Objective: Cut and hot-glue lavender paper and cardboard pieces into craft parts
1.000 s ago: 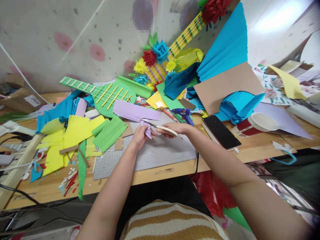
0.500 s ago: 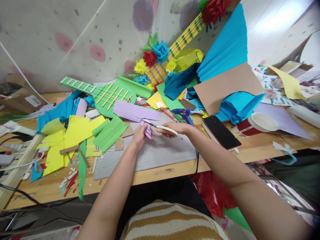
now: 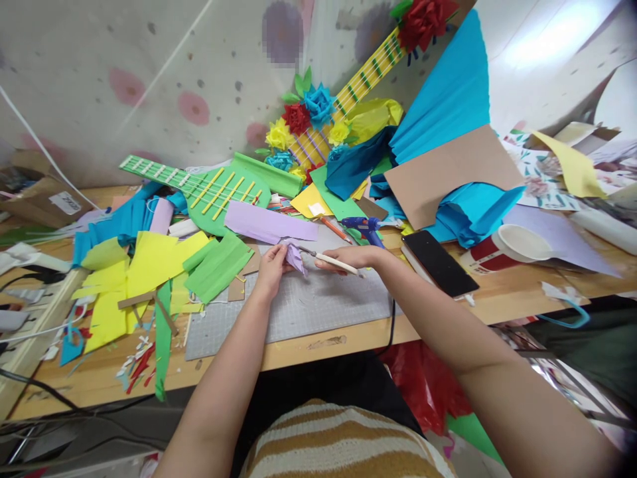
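My left hand point(image 3: 273, 266) pinches a small folded piece of purple crepe paper point(image 3: 295, 257) over the grey cutting mat point(image 3: 318, 309). White-handled scissors point(image 3: 338, 261) are gripped in my right hand point(image 3: 351, 257), their blades pointing left toward the purple piece. Whether the blades touch the paper I cannot tell. Just behind both hands lies a longer purple paper strip point(image 3: 271, 222). A green paper piece point(image 3: 219, 265) rests left of my left hand, and a blue glue gun point(image 3: 364, 229) lies beyond my right wrist.
Behind are a green paper guitar point(image 3: 213, 196) and a yellow guitar with paper flowers point(image 3: 318, 133). At right lie a phone point(image 3: 440, 262), a paper cup point(image 3: 507, 249) and brown cardboard point(image 3: 448, 169). Yellow paper point(image 3: 109, 292) and scraps cover the left side.
The scissors have turned in my right hand, so their handles now appear edge-on, and the blades have drawn back a little. The small purple piece now fans out to the right of my left fingers.
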Action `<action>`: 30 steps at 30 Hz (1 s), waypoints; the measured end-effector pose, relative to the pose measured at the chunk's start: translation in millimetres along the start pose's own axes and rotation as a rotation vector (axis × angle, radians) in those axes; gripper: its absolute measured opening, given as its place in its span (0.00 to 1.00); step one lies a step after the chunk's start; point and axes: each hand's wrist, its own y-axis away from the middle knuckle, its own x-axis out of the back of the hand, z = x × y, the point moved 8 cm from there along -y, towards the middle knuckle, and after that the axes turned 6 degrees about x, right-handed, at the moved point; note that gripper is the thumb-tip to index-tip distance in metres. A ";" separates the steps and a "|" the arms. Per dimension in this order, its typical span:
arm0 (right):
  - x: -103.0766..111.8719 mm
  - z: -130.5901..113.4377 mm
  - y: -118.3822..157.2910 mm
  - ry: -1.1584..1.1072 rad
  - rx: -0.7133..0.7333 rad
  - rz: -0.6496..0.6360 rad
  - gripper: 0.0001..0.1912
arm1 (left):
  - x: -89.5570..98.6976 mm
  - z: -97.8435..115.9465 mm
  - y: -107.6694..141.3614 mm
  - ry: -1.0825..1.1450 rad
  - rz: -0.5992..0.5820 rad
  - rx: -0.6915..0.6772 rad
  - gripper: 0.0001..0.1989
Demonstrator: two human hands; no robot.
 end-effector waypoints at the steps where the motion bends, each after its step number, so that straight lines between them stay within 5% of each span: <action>1: 1.9 2.5 2.7 0.035 -0.027 -0.005 0.23 | 2.0 0.7 -0.6 0.018 0.018 -0.014 0.16; 4: 12.0 9.2 12.1 0.113 -0.101 0.050 0.23 | 9.2 3.5 -1.8 0.089 0.084 -0.054 0.16; 10: 25.7 6.8 11.4 0.100 -0.116 0.423 0.22 | 25.4 9.5 -1.4 0.170 0.240 -0.103 0.15; 14: 24.7 9.2 -1.6 0.360 -0.320 0.576 0.20 | 28.0 9.1 -2.7 0.171 0.246 -0.109 0.14; 21: 26.8 0.1 -13.0 0.540 -0.320 0.621 0.19 | 25.0 8.0 -2.4 0.197 0.216 -0.096 0.15; 30: 26.4 16.4 -0.1 0.541 -0.339 0.619 0.19 | 17.4 9.6 -1.8 0.240 0.138 -0.056 0.12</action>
